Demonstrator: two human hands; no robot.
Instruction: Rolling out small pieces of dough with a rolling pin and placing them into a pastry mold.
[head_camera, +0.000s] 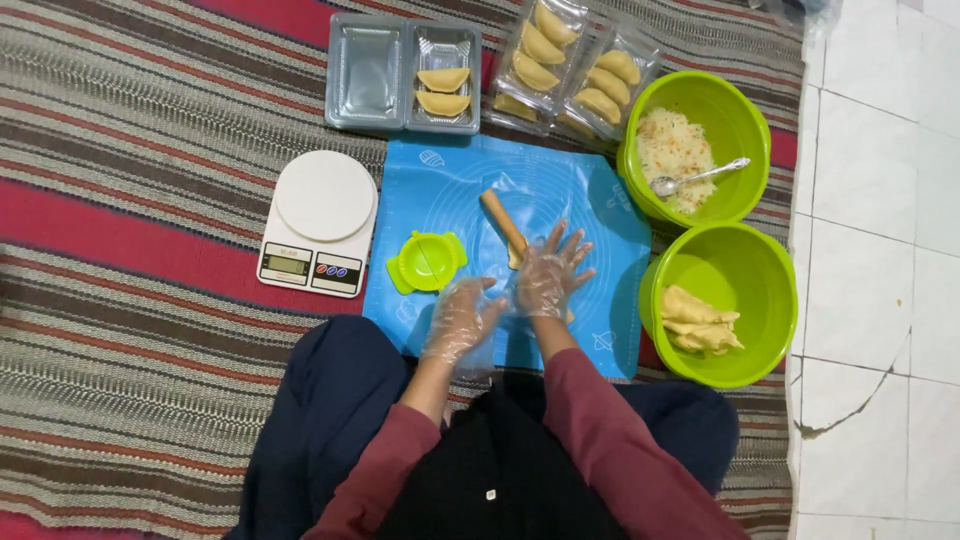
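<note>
Your right hand (552, 275) lies flat on the wooden rolling pin (502, 223), fingers spread wide, so its grip is open, pressing rather than clasping. The pin lies tilted across the middle of the blue mat (600, 215), its far end pointing up and to your left, its near end hidden under your palm. Whether dough lies beneath the pin you cannot tell.

Your left hand (462, 320) hovers over the near edge of the mat, just beside the right hand, fingers loosely curled and holding nothing; its grip is half open. Both hands wear clear plastic gloves.

Just beyond your left hand a green dumpling press (428, 262) sits on the mat's left edge. Left of it stands a white kitchen scale (320, 222) on the striped rug (150, 150). To your right are two green bowls: the far one (735, 110) holds filling and a spoon (695, 180), the near one (745, 265) holds dough (698, 322). Past the mat, plastic trays (402, 72) and packs (575, 65) hold folded pastries.
</note>
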